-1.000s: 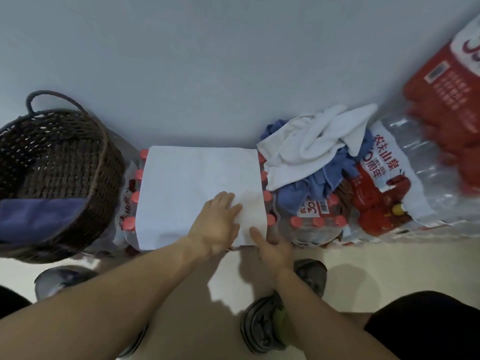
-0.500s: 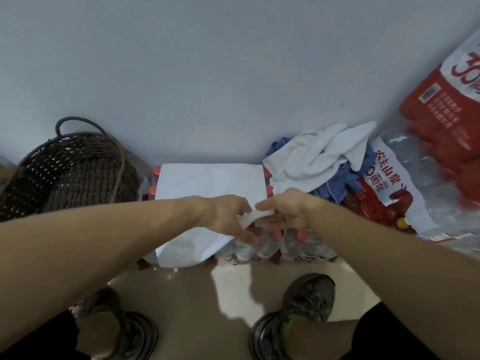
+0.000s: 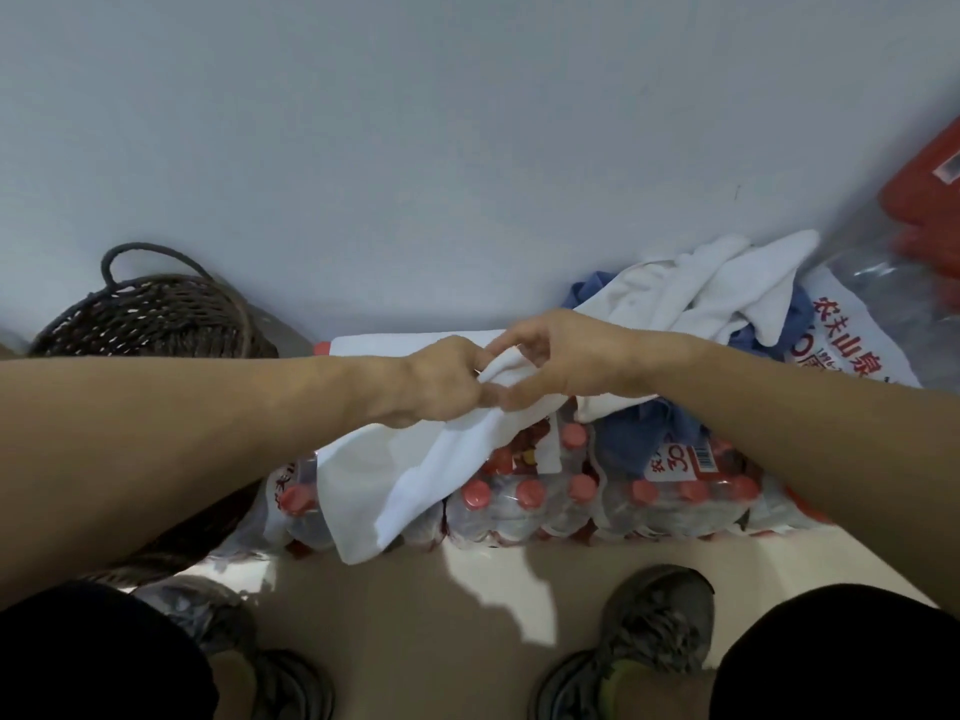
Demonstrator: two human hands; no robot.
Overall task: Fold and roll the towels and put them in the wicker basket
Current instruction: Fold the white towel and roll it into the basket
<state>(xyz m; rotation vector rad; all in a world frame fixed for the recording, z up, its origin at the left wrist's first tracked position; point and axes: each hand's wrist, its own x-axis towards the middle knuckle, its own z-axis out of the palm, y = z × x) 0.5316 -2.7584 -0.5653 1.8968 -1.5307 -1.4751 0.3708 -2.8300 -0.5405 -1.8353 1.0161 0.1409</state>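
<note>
Atop bottled-water packs — both hands, left hand and right hand, pinch white towel.

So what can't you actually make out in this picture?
- Head view: the inside of the wicker basket is hidden by its wall and the left forearm.
- The far edge of the white towel is covered by the left hand and right hand gripping it.
- The red pack at the right edge is blurred and cut off.
- How many towels lie in the pile is unclear.
</note>
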